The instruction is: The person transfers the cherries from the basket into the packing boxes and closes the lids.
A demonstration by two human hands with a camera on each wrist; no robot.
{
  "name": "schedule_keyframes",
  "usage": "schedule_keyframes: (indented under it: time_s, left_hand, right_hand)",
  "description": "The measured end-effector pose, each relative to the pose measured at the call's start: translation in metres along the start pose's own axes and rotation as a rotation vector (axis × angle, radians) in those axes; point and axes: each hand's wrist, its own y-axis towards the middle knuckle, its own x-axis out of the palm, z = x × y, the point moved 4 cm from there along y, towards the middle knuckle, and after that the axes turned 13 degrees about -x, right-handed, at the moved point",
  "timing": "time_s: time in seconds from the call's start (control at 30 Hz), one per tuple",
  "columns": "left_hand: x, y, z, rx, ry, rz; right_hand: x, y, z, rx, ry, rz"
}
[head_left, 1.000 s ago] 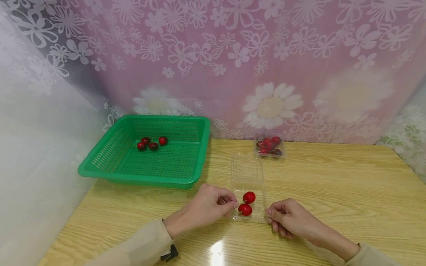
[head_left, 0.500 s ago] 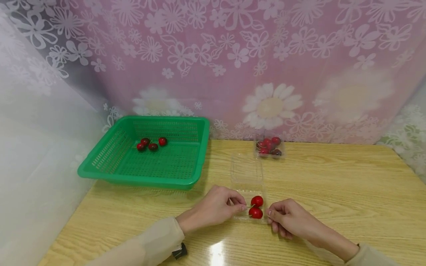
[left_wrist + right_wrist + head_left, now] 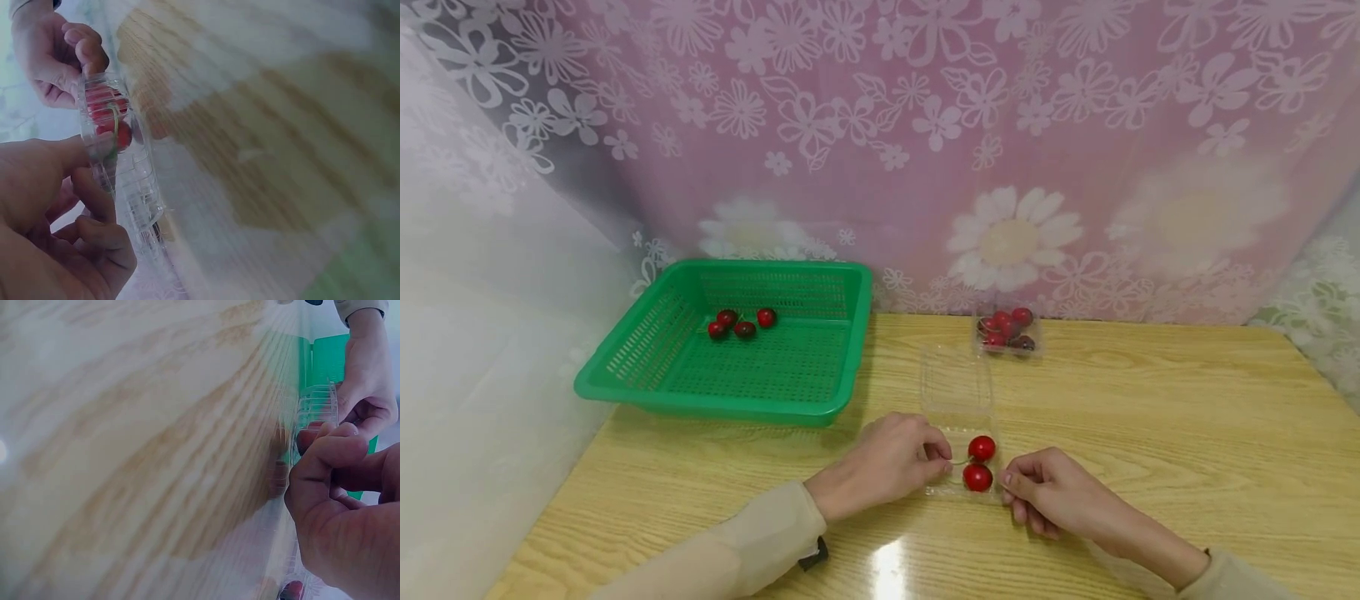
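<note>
Two red cherries lie against the right side of a clear plastic clamshell box, whose lid is folded back away from me. My left hand reaches in over the box's left side and pinches the thin stem of the farther cherry between thumb and forefinger. Green stem shows beside the fingers in the left wrist view, behind the box's ribbed wall. At the box's right side, my right hand holds the edge between thumb and curled forefinger.
A green plastic basket stands at the left with several dark red cherries inside. Farther back sits a second clear box full of cherries. A floral curtain hangs behind the wooden table.
My left hand has moved right, and both cherries have shifted from the middle of the box to its right side. The right hand has stayed at the box edge.
</note>
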Motion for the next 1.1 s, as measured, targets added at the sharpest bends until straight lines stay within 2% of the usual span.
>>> schedule_keyframes:
  time_s: [0.2,0.33,0.47,0.6,0.73,0.93,1.1]
  left_hand:
    - [0.000,0.000,0.001,0.008,0.055,0.013]
    - [-0.002,0.000,0.003,0.016,0.055,0.021]
    - [-0.014,-0.001,0.008,0.032,0.053,0.050]
    - [-0.042,-0.005,0.016,0.080,0.063,0.105]
    - [-0.082,-0.004,0.018,0.095,0.039,0.165]
    - [-0.140,0.012,-0.001,-0.003,0.010,0.230]
    - [-0.172,0.026,-0.018,-0.083,0.008,0.249]
  right_hand:
    - [-0.001,0.000,0.001,0.004,-0.010,0.002]
    - [-0.001,0.001,0.001,0.004,-0.011,0.004]
    - [-0.001,0.001,0.003,-0.001,-0.013,0.005]
    - [-0.001,0.001,0.003,-0.001,-0.017,0.006]
    - [0.000,0.001,0.002,0.003,-0.021,0.012]
    - [0.001,0.001,0.002,0.010,-0.012,0.013]
    - [0.001,0.000,-0.001,0.010,-0.013,0.010]
